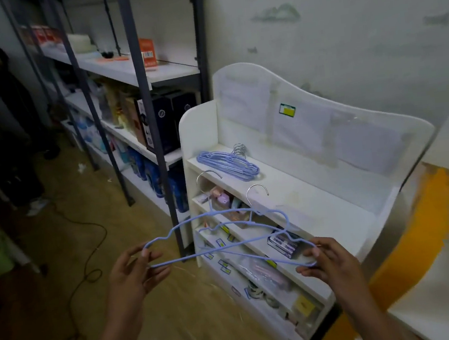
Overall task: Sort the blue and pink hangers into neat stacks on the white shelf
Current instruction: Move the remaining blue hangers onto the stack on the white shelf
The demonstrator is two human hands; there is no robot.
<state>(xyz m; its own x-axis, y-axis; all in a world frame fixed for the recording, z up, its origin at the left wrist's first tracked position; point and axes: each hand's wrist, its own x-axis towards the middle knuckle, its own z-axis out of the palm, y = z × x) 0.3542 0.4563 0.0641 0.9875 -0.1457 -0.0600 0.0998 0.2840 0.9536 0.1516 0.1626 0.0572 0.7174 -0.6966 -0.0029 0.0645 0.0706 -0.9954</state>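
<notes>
— Fingers (146, 254) first: my left hand (130, 274) and right hand (328, 260) each pinch an end of two blue hangers (232, 225), hooks forward

— Why? To align them, I judge, for the blue stack (228, 162) on the shelf (304, 203)

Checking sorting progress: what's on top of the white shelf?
A stack of blue hangers lies at the left end of the white shelf, metal hooks toward the back. No pink hangers there.
</notes>
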